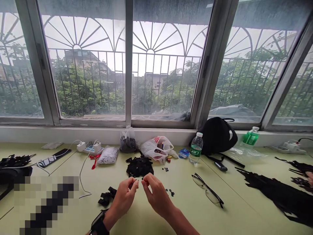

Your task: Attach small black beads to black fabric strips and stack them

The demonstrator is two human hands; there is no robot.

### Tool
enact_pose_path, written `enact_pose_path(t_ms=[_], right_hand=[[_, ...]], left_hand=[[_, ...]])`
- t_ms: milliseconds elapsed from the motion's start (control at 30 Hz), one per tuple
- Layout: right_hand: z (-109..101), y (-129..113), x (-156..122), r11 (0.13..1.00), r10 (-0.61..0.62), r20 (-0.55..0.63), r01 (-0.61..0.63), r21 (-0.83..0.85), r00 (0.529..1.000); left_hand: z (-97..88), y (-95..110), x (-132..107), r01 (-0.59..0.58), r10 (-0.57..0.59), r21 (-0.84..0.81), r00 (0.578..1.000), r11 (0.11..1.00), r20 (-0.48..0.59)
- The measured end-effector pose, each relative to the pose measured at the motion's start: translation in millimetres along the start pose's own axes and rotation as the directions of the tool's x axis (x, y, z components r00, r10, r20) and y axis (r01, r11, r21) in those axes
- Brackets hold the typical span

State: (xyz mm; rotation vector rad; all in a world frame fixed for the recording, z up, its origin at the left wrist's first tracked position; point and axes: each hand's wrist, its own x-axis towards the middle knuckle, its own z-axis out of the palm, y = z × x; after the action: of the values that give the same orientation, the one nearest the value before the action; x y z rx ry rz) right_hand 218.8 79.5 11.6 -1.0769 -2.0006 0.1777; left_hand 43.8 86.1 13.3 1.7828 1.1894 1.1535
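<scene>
Apparently pinching with left hand (pixel 126 192) and right hand (pixel 156 194), can't tell on what; could lose it among small round black plastic-looking pieces (pixel 166 169) through slack grip.

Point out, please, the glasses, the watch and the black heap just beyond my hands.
Glasses (pixel 207 187): head view, on the middle of the frame.
Watch (pixel 99 223): head view, on its dark body.
Black heap (pixel 140 166): head view, on its middle.
</scene>
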Motion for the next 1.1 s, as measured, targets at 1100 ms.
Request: enact_pose_path(t_ms=[1100], right_hand=[[-85.0, 82.1, 4.4, 0.891, 0.45, 0.373, -0.384, -0.241, 0.811]], left_hand=[[-68.6, 15.1, 5.5, -0.152, 0.076, 0.626, 0.986, 0.765, 0.147]])
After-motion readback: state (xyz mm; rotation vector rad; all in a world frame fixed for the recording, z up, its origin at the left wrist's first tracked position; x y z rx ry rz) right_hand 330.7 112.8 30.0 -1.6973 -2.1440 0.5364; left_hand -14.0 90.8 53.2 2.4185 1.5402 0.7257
